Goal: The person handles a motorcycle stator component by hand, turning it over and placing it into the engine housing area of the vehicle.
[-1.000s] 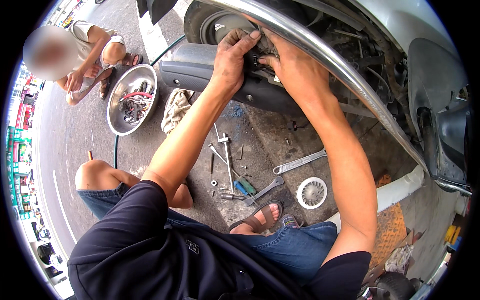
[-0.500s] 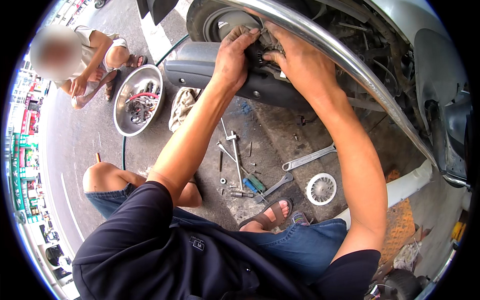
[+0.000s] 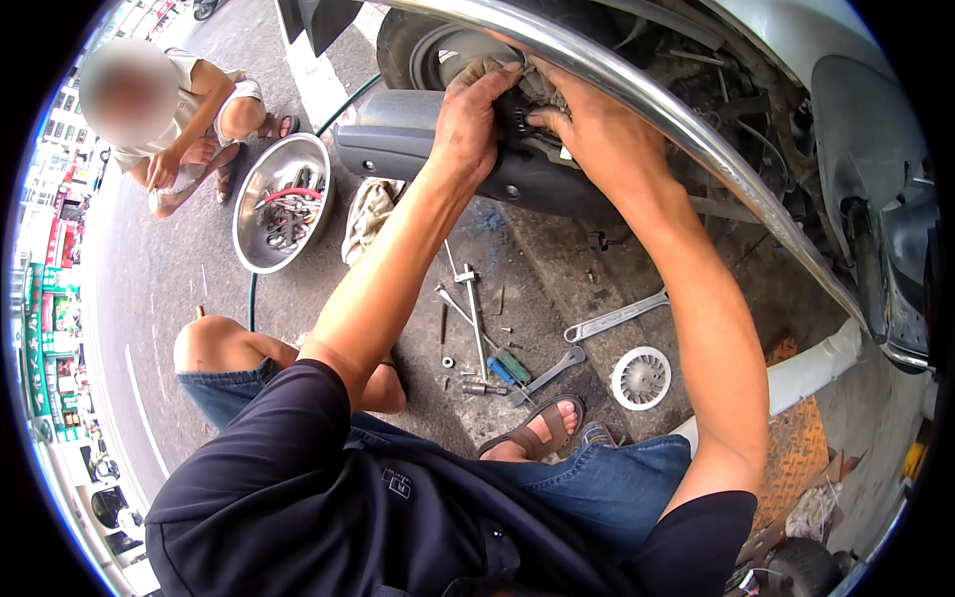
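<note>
Both my hands are up at the side of a scooter, between its wheel (image 3: 426, 52) and a chrome bar (image 3: 637, 85). My left hand (image 3: 468, 124) is closed, its thumb and fingers pinching a crumpled, dirty greyish rag (image 3: 540, 88). On the other side, my right hand (image 3: 607, 129) curls around the same rag, with its thumb beside a small black toothed part (image 3: 520, 119). Some of my fingertips are hidden behind the rag and the bar. Just below my hands runs a long dark cover (image 3: 398, 144) with bolts along it.
A metal bowl of tools (image 3: 281, 149) and a cloth (image 3: 370, 217) lie left. A person (image 3: 189, 109) squats beyond. On the ground are a T-handle wrench (image 3: 475, 318), screwdrivers (image 3: 505, 368), two wrenches (image 3: 615, 316) and a white finned wheel (image 3: 641, 378). A hose (image 3: 252, 298) crosses the pavement.
The view has shifted slightly, so the scene sits a little further right and lower. My hands stay at the same spot on the scooter, with hardly any change in grip.
</note>
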A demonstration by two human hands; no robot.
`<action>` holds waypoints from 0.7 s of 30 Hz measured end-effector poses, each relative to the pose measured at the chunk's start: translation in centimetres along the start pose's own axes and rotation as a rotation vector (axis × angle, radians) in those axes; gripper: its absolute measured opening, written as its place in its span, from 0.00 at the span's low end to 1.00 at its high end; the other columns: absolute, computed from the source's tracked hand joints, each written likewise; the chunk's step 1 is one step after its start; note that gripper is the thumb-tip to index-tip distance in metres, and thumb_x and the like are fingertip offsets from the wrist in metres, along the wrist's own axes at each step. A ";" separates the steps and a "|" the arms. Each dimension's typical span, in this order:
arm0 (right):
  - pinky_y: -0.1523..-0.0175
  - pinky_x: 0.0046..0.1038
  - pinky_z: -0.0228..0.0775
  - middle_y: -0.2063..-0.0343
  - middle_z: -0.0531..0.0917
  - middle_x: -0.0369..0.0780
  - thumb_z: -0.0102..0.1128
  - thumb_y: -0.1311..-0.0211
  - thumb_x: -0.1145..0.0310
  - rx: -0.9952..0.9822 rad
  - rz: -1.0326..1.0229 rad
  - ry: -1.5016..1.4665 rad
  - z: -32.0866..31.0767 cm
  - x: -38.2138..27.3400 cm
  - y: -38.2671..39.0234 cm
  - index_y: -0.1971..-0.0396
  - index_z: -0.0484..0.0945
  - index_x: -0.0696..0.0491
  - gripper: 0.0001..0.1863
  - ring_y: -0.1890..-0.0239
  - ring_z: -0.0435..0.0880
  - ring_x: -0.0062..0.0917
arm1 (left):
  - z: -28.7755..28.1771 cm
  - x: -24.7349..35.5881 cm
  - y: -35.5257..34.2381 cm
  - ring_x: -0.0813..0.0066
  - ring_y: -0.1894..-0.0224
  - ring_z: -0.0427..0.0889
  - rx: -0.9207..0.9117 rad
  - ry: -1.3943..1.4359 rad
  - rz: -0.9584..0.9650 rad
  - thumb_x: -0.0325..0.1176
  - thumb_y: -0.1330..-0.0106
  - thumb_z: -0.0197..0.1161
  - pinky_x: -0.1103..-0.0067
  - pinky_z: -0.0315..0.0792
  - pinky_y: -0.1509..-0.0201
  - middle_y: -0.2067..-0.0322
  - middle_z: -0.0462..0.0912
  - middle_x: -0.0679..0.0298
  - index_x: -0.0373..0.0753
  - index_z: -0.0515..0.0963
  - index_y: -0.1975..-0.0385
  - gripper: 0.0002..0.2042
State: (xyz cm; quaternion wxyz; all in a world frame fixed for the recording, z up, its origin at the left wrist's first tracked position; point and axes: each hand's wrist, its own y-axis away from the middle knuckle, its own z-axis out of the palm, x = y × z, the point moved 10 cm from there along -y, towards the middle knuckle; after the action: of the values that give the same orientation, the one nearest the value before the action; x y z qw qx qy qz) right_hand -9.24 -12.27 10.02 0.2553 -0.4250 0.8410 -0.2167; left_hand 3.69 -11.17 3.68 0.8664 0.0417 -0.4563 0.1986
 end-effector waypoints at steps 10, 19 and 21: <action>0.53 0.38 0.76 0.57 0.81 0.42 0.72 0.51 0.57 0.036 0.110 -0.216 -1.4 3.2 0.7 0.48 0.74 0.40 0.27 0.55 0.82 0.41 | 0.0 -0.2 2.2 0.77 0.55 0.76 -0.118 -0.604 -0.132 0.47 0.25 0.51 0.77 0.75 0.50 0.54 0.77 0.64 0.36 0.73 0.49 0.20; 0.57 0.37 0.75 0.60 0.80 0.46 0.71 0.49 0.54 0.007 0.077 -0.141 -0.7 3.6 0.5 0.53 0.76 0.55 0.28 0.57 0.81 0.43 | 0.0 -1.3 1.3 0.78 0.68 0.76 -0.119 -0.548 -0.201 0.48 0.28 0.56 0.81 0.73 0.61 0.67 0.79 0.66 0.37 0.75 0.59 0.17; 0.56 0.36 0.75 0.59 0.79 0.47 0.70 0.49 0.52 0.114 -0.086 -0.002 -1.5 2.2 0.7 0.54 0.77 0.58 0.29 0.57 0.81 0.43 | 0.1 -1.4 1.4 0.79 0.69 0.76 -0.090 -0.487 -0.208 0.46 0.29 0.58 0.81 0.72 0.62 0.69 0.79 0.67 0.38 0.75 0.62 0.15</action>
State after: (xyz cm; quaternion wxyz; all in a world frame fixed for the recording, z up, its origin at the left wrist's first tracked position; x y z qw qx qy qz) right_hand -11.75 -13.50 10.23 0.2702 -0.4459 0.8080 -0.2744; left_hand 2.38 -10.29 2.49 0.7478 0.0967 -0.6528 0.0721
